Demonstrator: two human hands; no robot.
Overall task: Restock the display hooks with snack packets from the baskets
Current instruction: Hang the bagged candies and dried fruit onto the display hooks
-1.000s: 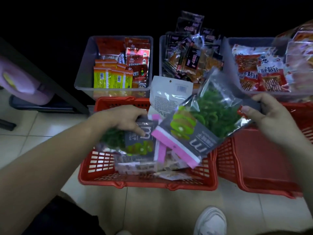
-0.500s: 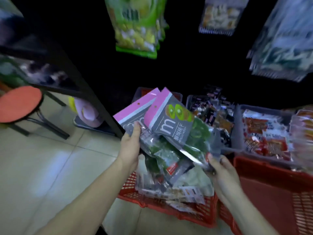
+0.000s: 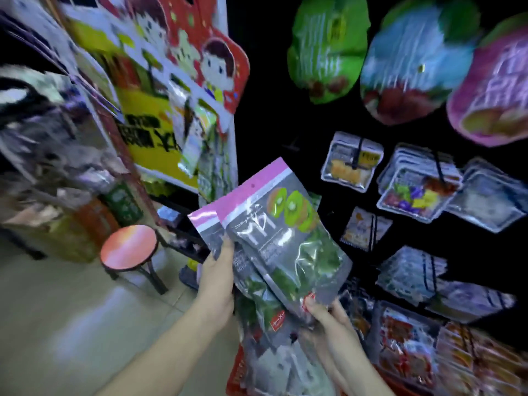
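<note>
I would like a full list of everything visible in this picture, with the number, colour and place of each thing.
kiwi packets: two, grey with pink top bands, centre, held up towards the display
red basket: one, red, bottom, below the hands
large hanging bags: three, green, blue and pink, top right
clear packets: several, see-through, on hooks at right
red snack packets: count unclear (blurred), red, lower right
poster: one, yellow and red, upper left
stool: one, red seat, dark legs, on the floor at left
left hand: one, grips the packets' left edge
right hand: one, pinches the front packet's lower corner
</note>
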